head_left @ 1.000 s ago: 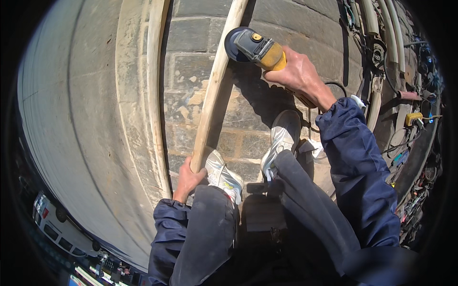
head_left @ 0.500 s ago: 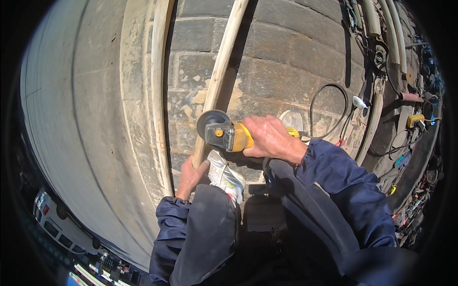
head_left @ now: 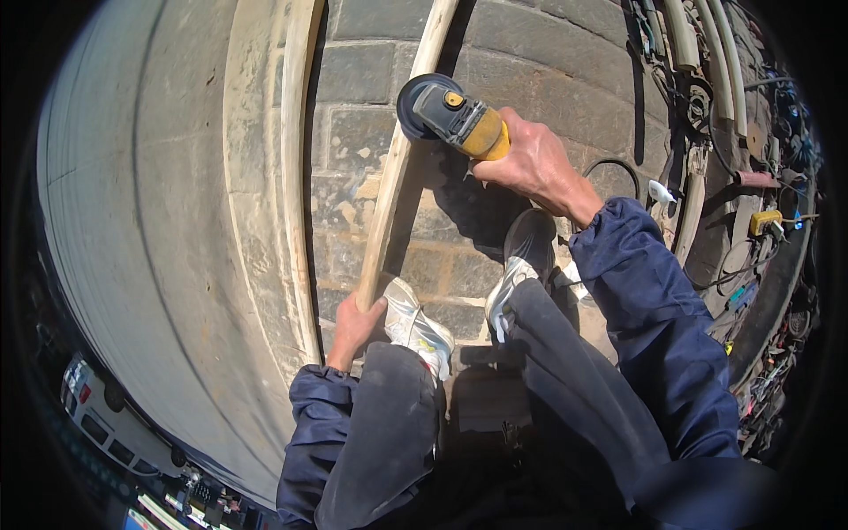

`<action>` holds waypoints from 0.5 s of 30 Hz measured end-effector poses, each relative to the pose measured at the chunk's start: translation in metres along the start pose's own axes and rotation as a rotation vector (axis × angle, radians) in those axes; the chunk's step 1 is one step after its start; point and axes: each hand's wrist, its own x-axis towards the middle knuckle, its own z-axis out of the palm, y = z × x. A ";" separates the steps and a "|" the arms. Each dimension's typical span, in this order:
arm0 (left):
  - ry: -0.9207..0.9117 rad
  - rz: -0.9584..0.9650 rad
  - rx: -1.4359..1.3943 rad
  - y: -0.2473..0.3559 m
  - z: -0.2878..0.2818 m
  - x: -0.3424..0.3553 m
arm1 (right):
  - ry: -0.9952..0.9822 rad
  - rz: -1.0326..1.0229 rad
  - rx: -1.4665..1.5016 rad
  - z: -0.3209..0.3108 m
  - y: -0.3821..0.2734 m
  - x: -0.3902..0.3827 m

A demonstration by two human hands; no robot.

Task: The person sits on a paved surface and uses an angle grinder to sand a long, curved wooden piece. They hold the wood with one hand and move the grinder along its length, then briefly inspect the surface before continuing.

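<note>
Well, the pale wooden pole [head_left: 389, 196] slants away over the stone paving [head_left: 358, 71], its near end in the left grip [head_left: 355, 327], which is closed round it beside a white shoe [head_left: 415, 322]. At its upper stretch sits the dark disc [head_left: 407, 104] of a yellow-and-grey angle grinder [head_left: 468, 124], and the right grip [head_left: 539, 163] is wrapped about the tool's body. Whether the disc bears on the wood or hangs just over it, this angle hardly lets me tell. Good work here probably calls for long, even strokes along the grain, light pressure, and the left fingers well clear of the disc. The pole looks slim, roughly straight and creamy, a little browner in places. To its left runs a similar strip [head_left: 296, 132]; to the right lie a black cable [head_left: 618, 161] and a small white bottle-like item [head_left: 660, 192].
</note>
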 end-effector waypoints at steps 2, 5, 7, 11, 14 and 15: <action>-0.005 -0.013 0.021 0.002 0.000 0.002 | -0.068 -0.186 0.007 0.038 -0.001 -0.032; -0.022 0.012 -0.024 0.007 0.000 0.002 | -0.200 -0.347 -0.112 0.074 -0.005 -0.069; -0.045 -0.011 -0.063 0.002 -0.002 0.002 | -0.236 -0.326 -0.110 0.072 -0.008 -0.068; -0.077 -0.046 -0.171 -0.004 -0.009 -0.002 | -0.168 -0.104 -0.039 0.025 0.006 -0.011; -0.082 -0.024 -0.150 -0.014 -0.010 0.005 | -0.006 0.081 -0.026 -0.024 0.014 0.042; -0.123 -0.029 -0.155 -0.007 -0.009 0.009 | 0.058 0.078 -0.015 -0.036 0.030 0.058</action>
